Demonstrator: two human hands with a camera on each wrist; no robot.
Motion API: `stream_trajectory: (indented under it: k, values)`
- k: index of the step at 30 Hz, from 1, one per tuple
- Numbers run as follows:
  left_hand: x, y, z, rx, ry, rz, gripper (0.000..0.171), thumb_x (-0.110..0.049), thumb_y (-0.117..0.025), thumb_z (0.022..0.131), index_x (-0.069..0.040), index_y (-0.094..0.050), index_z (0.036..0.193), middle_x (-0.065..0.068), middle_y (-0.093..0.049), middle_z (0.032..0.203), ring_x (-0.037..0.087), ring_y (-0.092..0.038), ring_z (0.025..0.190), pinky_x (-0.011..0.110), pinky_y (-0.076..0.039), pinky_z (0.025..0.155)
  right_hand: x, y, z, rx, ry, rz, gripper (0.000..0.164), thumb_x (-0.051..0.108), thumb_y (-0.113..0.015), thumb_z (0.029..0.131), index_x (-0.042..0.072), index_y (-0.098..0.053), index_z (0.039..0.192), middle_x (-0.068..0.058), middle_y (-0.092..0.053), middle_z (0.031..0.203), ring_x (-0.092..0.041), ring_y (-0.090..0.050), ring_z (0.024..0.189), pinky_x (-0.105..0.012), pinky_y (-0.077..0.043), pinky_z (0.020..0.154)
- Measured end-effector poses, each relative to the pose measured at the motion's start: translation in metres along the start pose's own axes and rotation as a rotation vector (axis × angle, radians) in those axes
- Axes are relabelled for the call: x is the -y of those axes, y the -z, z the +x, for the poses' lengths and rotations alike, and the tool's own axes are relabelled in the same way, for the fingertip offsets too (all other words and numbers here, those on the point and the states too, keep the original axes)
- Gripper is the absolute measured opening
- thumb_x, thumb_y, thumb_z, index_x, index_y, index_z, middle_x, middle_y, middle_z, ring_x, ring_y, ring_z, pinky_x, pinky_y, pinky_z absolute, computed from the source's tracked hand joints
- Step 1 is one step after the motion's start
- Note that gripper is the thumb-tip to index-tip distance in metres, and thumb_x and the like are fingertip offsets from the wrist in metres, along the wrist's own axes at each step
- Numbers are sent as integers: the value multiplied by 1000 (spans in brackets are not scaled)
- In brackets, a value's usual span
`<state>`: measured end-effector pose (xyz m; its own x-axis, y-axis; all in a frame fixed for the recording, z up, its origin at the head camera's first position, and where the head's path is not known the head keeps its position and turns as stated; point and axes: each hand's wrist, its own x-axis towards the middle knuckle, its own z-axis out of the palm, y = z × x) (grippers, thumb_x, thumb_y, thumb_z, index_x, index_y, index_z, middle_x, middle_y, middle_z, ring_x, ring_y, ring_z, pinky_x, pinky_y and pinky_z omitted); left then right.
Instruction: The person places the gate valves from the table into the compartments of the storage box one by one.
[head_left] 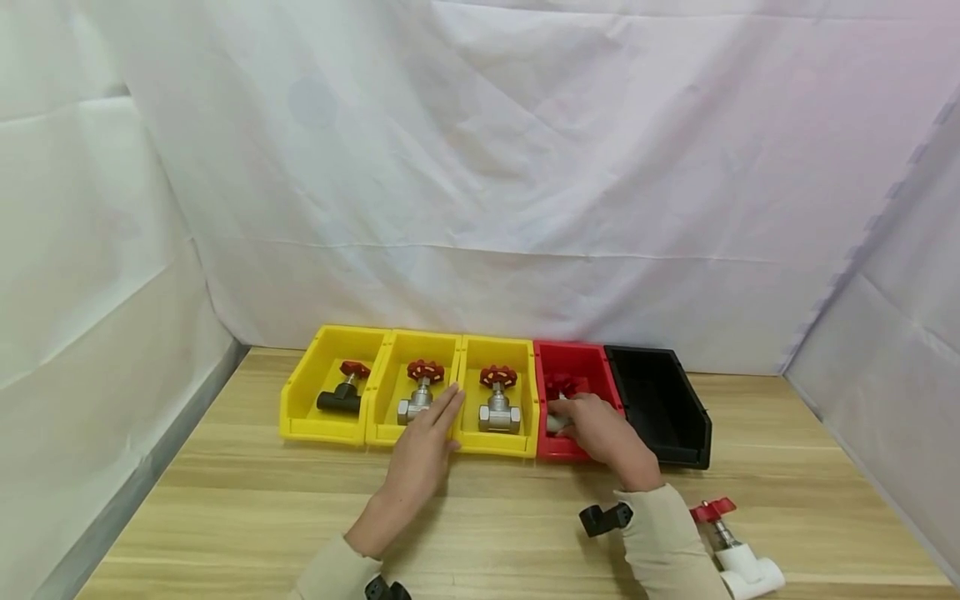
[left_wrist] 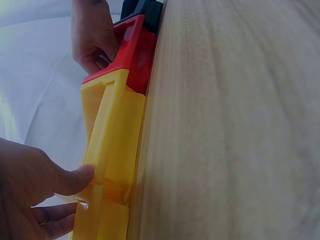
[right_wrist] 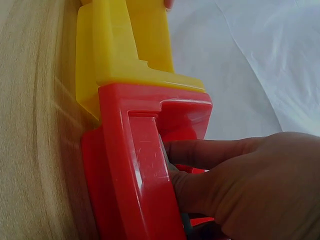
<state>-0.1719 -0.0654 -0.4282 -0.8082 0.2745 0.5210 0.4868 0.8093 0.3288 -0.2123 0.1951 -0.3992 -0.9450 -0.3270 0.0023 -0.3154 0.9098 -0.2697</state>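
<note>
My right hand (head_left: 600, 425) reaches into the red bin (head_left: 577, 455), its thumb and fingers pinching a valve with a red handwheel (head_left: 557, 384). The valve's pale grey body is mostly hidden by the fingers. My left hand (head_left: 422, 450) rests with fairly straight fingers on the shared wall of two yellow bins; in the left wrist view its thumb (left_wrist: 80, 177) touches the front rim. On either side of that hand lie metal valves with red handwheels, one in the middle yellow bin (head_left: 417, 403) and one in the right yellow bin (head_left: 498, 410).
In the leftmost yellow bin (head_left: 324, 428) lies a black valve (head_left: 341, 397) with a red handle. A black bin (head_left: 660, 400) ends the row at the right. Near the right forearm, a white valve (head_left: 750, 571) with a red handle lies on the wooden table (head_left: 510, 533). White cloth (head_left: 525, 167) hangs behind.
</note>
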Motion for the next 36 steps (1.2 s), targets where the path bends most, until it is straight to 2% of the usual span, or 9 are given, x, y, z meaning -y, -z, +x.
stream_trajectory:
  k: [14, 24, 30, 36]
  values:
    - [0, -3, 0, -9, -8, -17, 73, -6, -75, 69, -10, -41, 134, 7, -36, 138, 29, -52, 105, 42, -38, 93, -2, -1, 1, 1, -11, 10, 40, 15, -74, 72, 28, -64, 109, 11, -57, 82, -11, -49, 73, -28, -49, 70]
    - [1, -2, -2, -11, -8, -12, 76, -7, -75, 68, -10, -39, 135, 7, -36, 138, 30, -51, 106, 42, -39, 92, 0, -4, 2, -18, -18, 3, 42, 13, -74, 72, 29, -64, 110, 9, -59, 87, -13, -50, 75, -31, -49, 72]
    - [1, -1, -1, 17, 9, -15, 78, -7, -74, 69, -13, -35, 137, 4, -32, 140, 28, -49, 109, 40, -36, 95, 0, -6, 3, -35, -21, -16, 39, 13, -72, 73, 30, -64, 107, 9, -58, 85, -13, -49, 74, -31, -49, 70]
    - [1, -1, -1, 9, 9, -16, 76, -7, -75, 69, -11, -38, 135, 5, -34, 139, 29, -49, 109, 40, -36, 95, 1, -7, 5, -31, -37, -14, 35, 16, -71, 74, 28, -65, 106, 9, -58, 82, -13, -48, 72, -29, -48, 67]
